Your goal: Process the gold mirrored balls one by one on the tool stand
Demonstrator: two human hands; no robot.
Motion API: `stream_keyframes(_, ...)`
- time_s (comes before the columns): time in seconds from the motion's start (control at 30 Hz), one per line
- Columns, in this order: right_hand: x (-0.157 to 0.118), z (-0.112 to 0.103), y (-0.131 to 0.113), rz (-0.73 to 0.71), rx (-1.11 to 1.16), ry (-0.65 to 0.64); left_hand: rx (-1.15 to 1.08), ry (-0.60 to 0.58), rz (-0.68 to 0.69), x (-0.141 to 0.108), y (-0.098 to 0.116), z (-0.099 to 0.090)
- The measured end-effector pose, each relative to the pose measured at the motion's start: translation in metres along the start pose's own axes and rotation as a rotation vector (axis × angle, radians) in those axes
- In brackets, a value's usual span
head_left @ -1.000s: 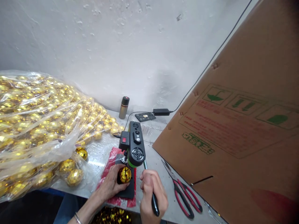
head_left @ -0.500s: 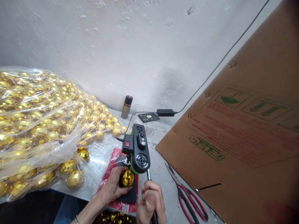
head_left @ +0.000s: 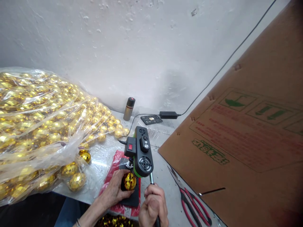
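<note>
A small black bench machine [head_left: 143, 151] with a green edge and a red switch box stands on a red plastic packet [head_left: 113, 164]. Under its head, my left hand [head_left: 118, 186] holds a gold mirrored ball [head_left: 130, 181] between thumb and fingers, above the black base. My right hand [head_left: 153, 205] is wrapped round the machine's lever [head_left: 151, 178], whose black grip shows below the fist. The top of the ball is partly hidden by the machine head.
A clear bag of gold balls [head_left: 47, 116] fills the left. Behind stand a dark-capped bottle [head_left: 129, 108], a remote-like black panel [head_left: 151, 119] and a power adapter [head_left: 168, 115]. Red-handled scissors [head_left: 189, 201] lie beside a large cardboard box [head_left: 236, 135] at right.
</note>
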State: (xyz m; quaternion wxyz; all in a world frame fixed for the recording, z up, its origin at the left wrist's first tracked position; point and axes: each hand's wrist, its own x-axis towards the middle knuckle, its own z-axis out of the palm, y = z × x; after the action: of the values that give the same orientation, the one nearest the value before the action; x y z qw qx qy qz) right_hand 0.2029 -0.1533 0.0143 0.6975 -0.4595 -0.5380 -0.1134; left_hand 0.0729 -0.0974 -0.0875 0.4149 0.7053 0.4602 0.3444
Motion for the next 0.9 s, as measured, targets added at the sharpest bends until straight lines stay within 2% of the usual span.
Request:
stream_keyframes(0.33, 0.0005, -0.0001, 0.0042, -0.040, 0.011, -0.014, 0.000, 0.016, 0.009, 0.0008, 0.0023, 0.0017)
stream_keyframes(0.77, -0.0035, 0.0024, 0.0083, -0.019, 0.013, 0.039, -0.021, 0.007, -0.022, 0.0010, 0.0061, 0.0013)
stream_keyframes(0.9, -0.0037, 0.0011, 0.0098, -0.026, 0.008, 0.018, -0.014, 0.020, -0.024, 0.0015, 0.0056, 0.0026)
